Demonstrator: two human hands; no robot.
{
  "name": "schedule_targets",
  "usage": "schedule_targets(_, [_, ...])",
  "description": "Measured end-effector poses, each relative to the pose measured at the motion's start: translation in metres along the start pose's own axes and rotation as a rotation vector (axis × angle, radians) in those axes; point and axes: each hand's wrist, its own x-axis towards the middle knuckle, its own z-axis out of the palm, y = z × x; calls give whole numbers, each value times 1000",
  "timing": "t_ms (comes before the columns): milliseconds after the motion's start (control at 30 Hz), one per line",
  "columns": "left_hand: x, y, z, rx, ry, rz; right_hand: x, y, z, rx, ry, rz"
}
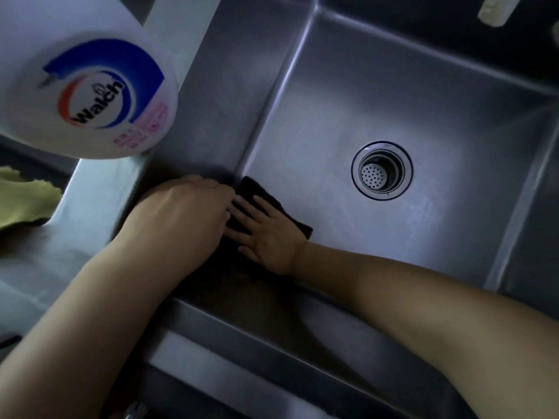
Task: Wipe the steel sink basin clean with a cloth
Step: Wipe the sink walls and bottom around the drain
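Both forearms reach from the near rim down into the steel sink (393,86). The right hand (269,234) lies flat, fingers straight and spread, pressing the dark cloth (257,192) onto the basin floor at the near-left corner. The left hand (187,213) rests just beside it, knuckles up and fingers bent down over the cloth's left edge; whether it grips the cloth cannot be told. The step in hand appears to be wiping the corner where floor meets left wall. The next move probably calls for sliding the cloth, kept flat under steady pressure, across the floor toward the drain (381,170), which lies well apart to the right with its perforated strainer seated. The floor there shows faint dull streaks, suggesting much of the basin is unwiped. Left of the sink, a white bottle (87,86) stands on the steel counter (99,189) near a yellow-green rag (24,201). The room is dim.
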Motion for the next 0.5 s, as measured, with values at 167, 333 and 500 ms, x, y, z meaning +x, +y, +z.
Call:
schedule_targets(167, [-3,1,-1,7,32,-10,-36,13,-1,62,31,-165])
schedule_targets(333, [-4,1,-5,-31,-3,-8,-126,34,4,72,-22,-176])
schedule_targets(500, [-5,1,-7,-30,-20,8,-204,53,5,52,-68,-161])
